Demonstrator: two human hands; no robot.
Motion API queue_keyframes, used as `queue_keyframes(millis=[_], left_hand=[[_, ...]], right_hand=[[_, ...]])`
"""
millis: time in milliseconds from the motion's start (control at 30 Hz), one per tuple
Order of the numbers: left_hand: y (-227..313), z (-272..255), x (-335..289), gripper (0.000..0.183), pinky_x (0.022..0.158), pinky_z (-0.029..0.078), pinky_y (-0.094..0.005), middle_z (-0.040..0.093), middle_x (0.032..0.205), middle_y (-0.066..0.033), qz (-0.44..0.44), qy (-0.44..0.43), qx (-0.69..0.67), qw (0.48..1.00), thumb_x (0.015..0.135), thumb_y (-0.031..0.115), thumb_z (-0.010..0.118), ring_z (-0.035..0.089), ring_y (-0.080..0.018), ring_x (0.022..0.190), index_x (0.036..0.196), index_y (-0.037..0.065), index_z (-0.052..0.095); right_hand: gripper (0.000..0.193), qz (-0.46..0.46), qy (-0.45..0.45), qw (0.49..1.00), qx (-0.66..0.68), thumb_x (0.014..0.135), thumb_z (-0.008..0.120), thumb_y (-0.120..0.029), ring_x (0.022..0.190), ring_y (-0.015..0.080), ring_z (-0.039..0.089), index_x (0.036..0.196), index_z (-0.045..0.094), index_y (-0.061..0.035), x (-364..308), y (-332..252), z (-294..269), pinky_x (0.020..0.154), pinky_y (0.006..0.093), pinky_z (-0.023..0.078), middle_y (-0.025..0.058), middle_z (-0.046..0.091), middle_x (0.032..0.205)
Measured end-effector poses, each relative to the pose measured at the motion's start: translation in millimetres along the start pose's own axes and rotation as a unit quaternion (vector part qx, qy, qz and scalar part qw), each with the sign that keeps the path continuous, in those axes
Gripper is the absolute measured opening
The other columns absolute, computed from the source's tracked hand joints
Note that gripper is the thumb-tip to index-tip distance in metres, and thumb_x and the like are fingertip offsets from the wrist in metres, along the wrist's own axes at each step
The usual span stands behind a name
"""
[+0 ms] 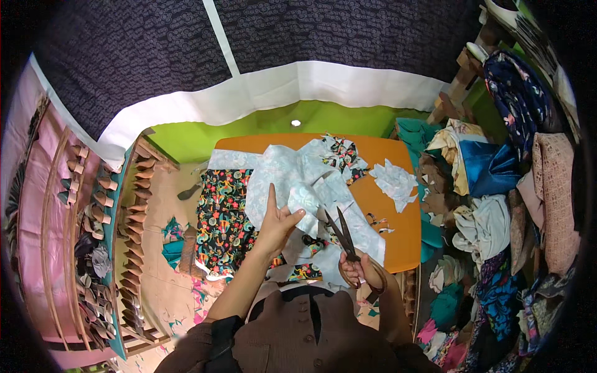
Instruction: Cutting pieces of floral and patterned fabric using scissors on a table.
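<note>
Large scissors (343, 235) with dark blades and brown handles are in my right hand (362, 271), its fingers wrapped in the handle loops. The two blades stand apart, tips toward the fabric. My left hand (277, 230) is over the cloth, index finger stretched forward and thumb out to the right, near a small pale folded piece (303, 202). Beneath lies pale bluish-white fabric (273, 166), seemingly the back side of a print. To its left spreads black fabric with a colourful floral print (225, 211). Whether the left palm touches the cloth is hidden.
An orange table (404, 186) carries the fabric, with a crumpled pale scrap (395, 180) on its right. Piled cloths (482, 224) crowd the right side. Wooden racks of shoe-shaped forms (134, 248) stand at left. Scraps (200, 292) litter the floor. A dark patterned curtain (155, 56) hangs behind.
</note>
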State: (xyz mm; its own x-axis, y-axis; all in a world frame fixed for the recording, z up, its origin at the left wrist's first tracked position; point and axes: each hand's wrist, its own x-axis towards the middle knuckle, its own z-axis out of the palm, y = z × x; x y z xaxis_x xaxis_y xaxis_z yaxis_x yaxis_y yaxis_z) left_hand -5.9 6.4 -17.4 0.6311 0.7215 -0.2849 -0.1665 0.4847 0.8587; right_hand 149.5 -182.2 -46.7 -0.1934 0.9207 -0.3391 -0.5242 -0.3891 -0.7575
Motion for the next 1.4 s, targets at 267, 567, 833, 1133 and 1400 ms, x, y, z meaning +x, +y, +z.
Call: queue_keyframes(millis=[267,567,833,1133,1400], left_hand=[[-10.9,20.8,-7.5,0.092,0.073,0.043,-0.0237,0.053,0.103,-0.0146,-0.008,0.007,-0.046,0.999,0.075,-0.006,0.055,0.053,-0.0129,0.085,0.132,0.017,-0.014],[-17.4,28.6,-20.2,0.104,0.061,0.043,-0.0201,0.029,0.124,-0.0261,0.020,-0.005,0.059,0.998,0.069,-0.006,0.063,0.049,-0.0071,0.069,0.132,0.025,-0.014],[-29.9,28.5,-19.1,0.105,0.053,0.040,-0.0189,0.033,0.117,-0.0226,0.026,-0.006,0.109,0.994,0.066,-0.004,0.066,0.045,-0.0051,0.061,0.133,0.026,-0.010],[-29.9,33.8,-14.9,0.099,0.052,0.041,-0.0193,0.043,0.110,-0.0158,0.008,0.006,0.122,0.992,0.068,-0.003,0.065,0.053,-0.0083,0.064,0.132,0.020,-0.007],[-19.4,39.9,-12.5,0.093,0.052,0.041,-0.0175,0.054,0.088,-0.0108,0.031,-0.003,0.083,0.996,0.072,-0.003,0.061,0.049,-0.0047,0.060,0.131,0.011,-0.008]], right_hand=[[0.062,0.022,-0.061,0.996,-0.067,0.075,0.032,-0.066,0.053,0.0020,0.026,0.097,0.038,-0.0087,-3.6,-4.9,-3.5,0.046,0.0150,0.025,-0.0062,0.028,0.067],[0.062,0.010,-0.044,0.996,-0.080,0.074,0.032,-0.067,0.053,0.0035,0.025,0.099,0.039,-0.0100,10.9,-3.0,-0.2,0.046,0.0170,0.023,-0.0061,0.027,0.065],[0.068,-0.024,0.003,0.996,-0.089,0.069,0.037,-0.069,0.055,0.0039,0.024,0.097,0.036,-0.0067,19.4,-6.2,12.9,0.048,0.0159,0.024,-0.0040,0.026,0.069],[0.069,-0.044,0.049,0.997,-0.046,0.066,0.041,-0.070,0.055,0.0031,0.025,0.092,0.038,-0.0060,20.5,-6.3,19.2,0.046,0.0143,0.023,-0.0035,0.031,0.070],[0.070,-0.038,0.072,0.992,-0.097,0.063,0.042,-0.072,0.053,0.0022,0.028,0.089,0.039,-0.0068,22.8,-13.0,17.5,0.044,0.0143,0.024,-0.0044,0.033,0.067]])
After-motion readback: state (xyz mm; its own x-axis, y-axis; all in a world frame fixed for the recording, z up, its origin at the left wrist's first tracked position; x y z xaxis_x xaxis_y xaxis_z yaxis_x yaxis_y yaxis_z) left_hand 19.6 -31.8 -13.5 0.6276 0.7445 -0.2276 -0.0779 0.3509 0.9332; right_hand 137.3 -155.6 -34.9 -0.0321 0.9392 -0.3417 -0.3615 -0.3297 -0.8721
